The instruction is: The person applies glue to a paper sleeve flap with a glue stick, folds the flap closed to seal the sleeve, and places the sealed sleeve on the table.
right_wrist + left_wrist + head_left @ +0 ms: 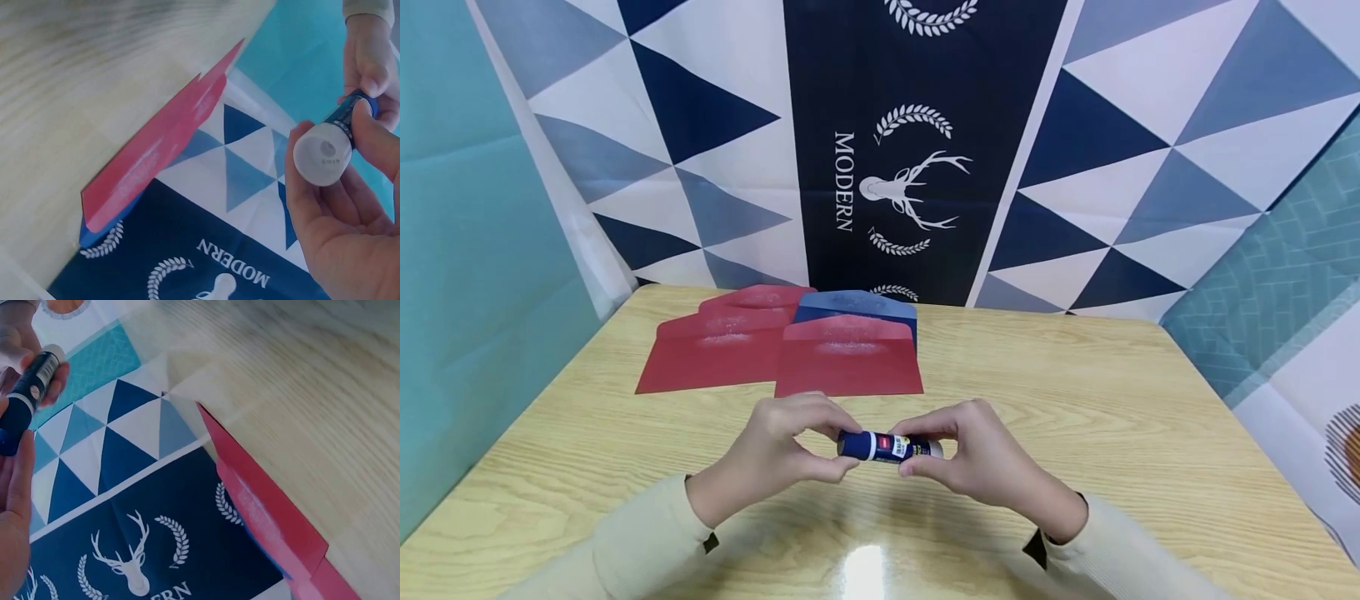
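Both hands are on the glue stick [886, 447], held lengthwise over the bench [1075, 392], on the near side of the front red envelope [850, 372]! The left hand [775, 444] pinches the dark cap [853, 446]; the right hand [988, 457] grips near the white end [312, 159], thumb opposite fingers. Where's the danger? It's a fingertip hold, so a hard tug could free the cap with a jerk, and the stick might drop and roll towards the front red envelope. And watch the spread: a blue envelope [880, 306] behind the front red envelope, two more red envelopes [715, 362] leftward of it, overlapping, so a stray smear could bond them.

Now the lettering: MODERN, white capitals, turned sideways on the backdrop [820, 100] beyond the front red envelope. The glue stick shows a red patch [884, 443] and small print, too fine to read for certain; tiny marks on the white end, equally unreadable.
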The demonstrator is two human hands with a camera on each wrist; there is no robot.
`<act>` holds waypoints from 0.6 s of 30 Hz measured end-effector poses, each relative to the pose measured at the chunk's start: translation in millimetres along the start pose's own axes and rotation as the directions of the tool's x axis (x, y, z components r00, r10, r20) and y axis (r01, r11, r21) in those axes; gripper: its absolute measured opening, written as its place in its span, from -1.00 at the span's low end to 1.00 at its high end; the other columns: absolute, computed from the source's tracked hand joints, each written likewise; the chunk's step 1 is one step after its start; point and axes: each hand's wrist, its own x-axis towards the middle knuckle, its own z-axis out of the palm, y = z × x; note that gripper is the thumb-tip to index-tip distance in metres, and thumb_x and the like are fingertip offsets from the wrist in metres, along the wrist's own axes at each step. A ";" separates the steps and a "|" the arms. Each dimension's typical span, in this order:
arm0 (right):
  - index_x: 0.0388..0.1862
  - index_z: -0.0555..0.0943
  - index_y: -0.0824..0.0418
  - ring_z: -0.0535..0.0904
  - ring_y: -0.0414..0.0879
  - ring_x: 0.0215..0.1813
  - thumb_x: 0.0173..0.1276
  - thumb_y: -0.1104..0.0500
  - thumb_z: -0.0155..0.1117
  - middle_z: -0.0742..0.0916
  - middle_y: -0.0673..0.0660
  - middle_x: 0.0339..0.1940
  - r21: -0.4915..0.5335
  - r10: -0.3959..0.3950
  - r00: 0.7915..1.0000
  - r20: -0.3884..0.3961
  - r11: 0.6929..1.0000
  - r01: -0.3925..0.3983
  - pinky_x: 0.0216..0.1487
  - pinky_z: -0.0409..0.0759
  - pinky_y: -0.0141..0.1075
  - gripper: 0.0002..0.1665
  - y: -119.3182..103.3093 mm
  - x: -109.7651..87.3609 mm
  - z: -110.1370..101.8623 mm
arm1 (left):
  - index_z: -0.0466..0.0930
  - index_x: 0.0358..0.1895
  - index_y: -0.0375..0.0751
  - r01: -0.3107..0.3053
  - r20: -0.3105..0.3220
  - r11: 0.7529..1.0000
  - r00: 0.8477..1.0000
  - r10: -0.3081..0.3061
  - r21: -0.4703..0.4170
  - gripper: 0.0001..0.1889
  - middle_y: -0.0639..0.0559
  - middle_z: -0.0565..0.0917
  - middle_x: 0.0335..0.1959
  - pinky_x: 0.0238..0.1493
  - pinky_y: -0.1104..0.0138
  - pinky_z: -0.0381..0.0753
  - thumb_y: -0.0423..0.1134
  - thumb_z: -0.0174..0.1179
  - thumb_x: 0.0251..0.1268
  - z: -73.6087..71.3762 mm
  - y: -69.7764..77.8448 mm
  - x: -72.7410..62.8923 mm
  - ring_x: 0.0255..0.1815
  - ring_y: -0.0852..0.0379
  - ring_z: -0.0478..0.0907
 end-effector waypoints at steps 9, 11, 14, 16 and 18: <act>-0.18 0.75 0.14 0.40 -0.41 -0.53 -0.07 0.18 0.58 0.80 0.02 -0.34 -0.167 -0.222 0.950 -0.222 0.968 0.187 -0.50 0.37 -0.59 -0.62 1.4 0.6 7.7 | 0.74 -0.29 -0.21 0.511 0.028 0.845 0.858 -0.513 -0.161 -0.73 -0.04 0.77 -0.36 -0.34 0.45 0.69 -0.38 0.51 -0.17 -4.8 11.0 3.4 -0.47 0.33 0.68; -0.19 0.75 0.15 0.41 -0.40 -0.52 -0.11 0.19 0.59 0.81 0.06 -0.29 -0.214 -0.285 0.922 -0.262 0.949 0.232 -0.46 0.38 -0.63 -0.59 1.8 1.7 9.1 | 0.74 -0.29 -0.22 0.592 0.047 0.783 0.802 -0.595 -0.194 -0.74 -0.07 0.76 -0.37 -0.35 0.43 0.70 -0.36 0.52 -0.17 -6.5 11.2 4.8 -0.49 0.29 0.67; -0.18 0.74 0.18 0.48 -0.34 -0.49 -0.15 0.22 0.61 0.81 0.08 -0.28 -0.269 -0.368 0.879 -0.302 0.918 0.292 -0.42 0.40 -0.66 -0.56 1.3 4.0 10.4 | 0.74 -0.29 -0.22 0.678 0.071 0.699 0.728 -0.682 -0.226 -0.74 -0.10 0.75 -0.37 -0.35 0.40 0.70 -0.33 0.52 -0.16 -9.1 10.8 7.3 -0.48 0.22 0.67; -0.18 0.73 0.19 0.55 -0.28 -0.43 -0.17 0.27 0.61 0.80 0.08 -0.30 -0.294 -0.418 0.851 -0.319 0.897 0.330 -0.40 0.43 -0.65 -0.54 0.3 5.7 10.8 | 0.75 -0.28 -0.22 0.714 0.079 0.659 0.690 -0.720 -0.236 -0.73 -0.10 0.75 -0.38 -0.34 0.39 0.71 -0.31 0.52 -0.15 -10.5 10.7 9.2 -0.46 0.19 0.69; -0.17 0.73 0.23 0.64 -0.20 -0.35 -0.18 0.32 0.60 0.80 0.10 -0.30 -0.326 -0.468 0.819 -0.333 0.872 0.366 -0.32 0.55 -0.59 -0.53 -0.7 7.4 11.3 | 0.75 -0.29 -0.21 0.736 0.079 0.635 0.666 -0.742 -0.233 -0.74 -0.09 0.76 -0.39 -0.34 0.39 0.71 -0.30 0.52 -0.14 -11.6 10.8 11.0 -0.45 0.17 0.69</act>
